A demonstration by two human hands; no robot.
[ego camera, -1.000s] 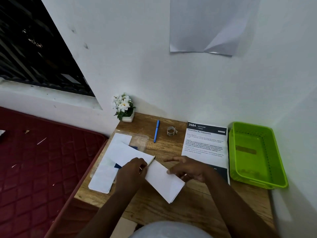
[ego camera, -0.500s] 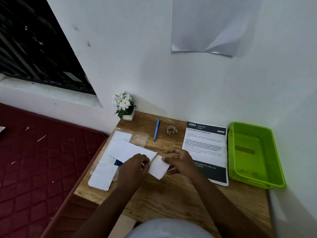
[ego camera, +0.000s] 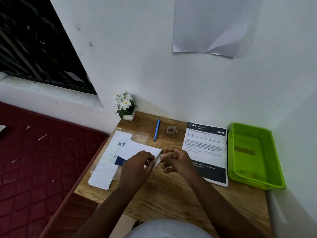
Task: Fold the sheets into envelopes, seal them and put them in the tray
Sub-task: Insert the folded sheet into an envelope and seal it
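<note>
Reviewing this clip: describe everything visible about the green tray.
The green tray is a bright lime, rectangular basket that looks like plastic, with raised walls pierced by rows of small holes and a rolled rim. It sits upright on the wooden desk at its right edge, close to the wall, just right of the printed instruction sheet. No envelope lies in it; a faint brownish patch shows on its floor. Neither hand touches it.
</note>
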